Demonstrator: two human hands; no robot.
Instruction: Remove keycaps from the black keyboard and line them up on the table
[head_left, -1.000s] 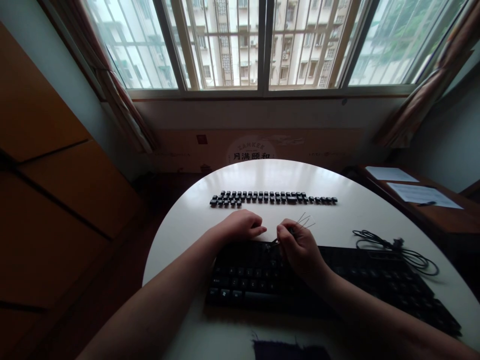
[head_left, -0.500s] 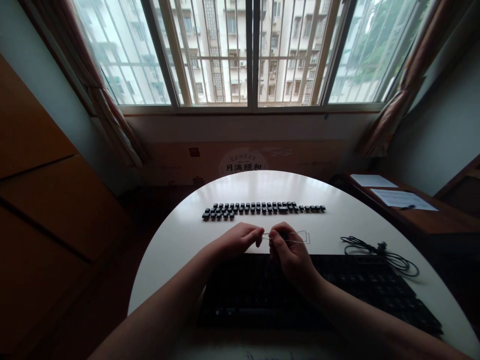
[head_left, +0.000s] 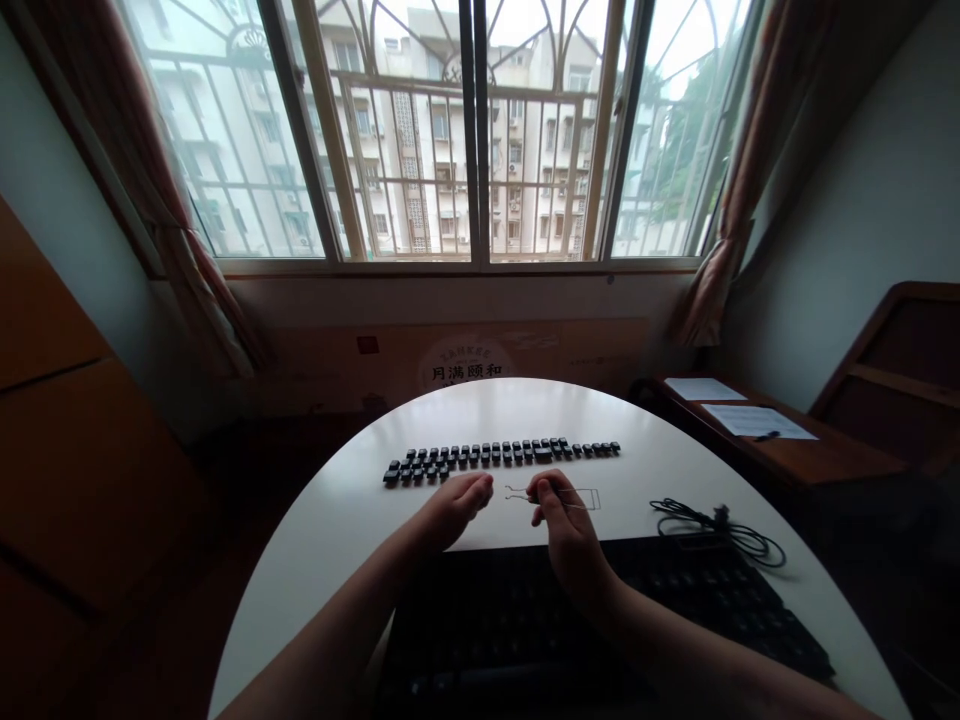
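Observation:
My right hand (head_left: 568, 525) is closed around a wire keycap puller (head_left: 517, 497). Its two thin hooked prongs point left, apart from each other, with no keycap visible between them; the squared wire end sticks out on the right. To the left of the prongs, my left hand (head_left: 456, 510) is closed with its fingertips pressed together. Whatever may be in those fingers is hidden. Just beyond the hands, black keycaps (head_left: 486, 457) stand in rows. Beneath my forearms lies a black keyboard (head_left: 720, 600), dark and partly covered.
A coiled black cable (head_left: 731, 530) lies behind the keyboard on the round white table (head_left: 292, 570). At the right is a wooden side table (head_left: 806, 458) with papers (head_left: 757, 421) and a pen. A window (head_left: 480, 150) with curtains fills the far wall.
My left hand has drawn away to the left from the puller's prongs, which now show bare and spread. My right hand still grips the puller. The camera view has tilted up.

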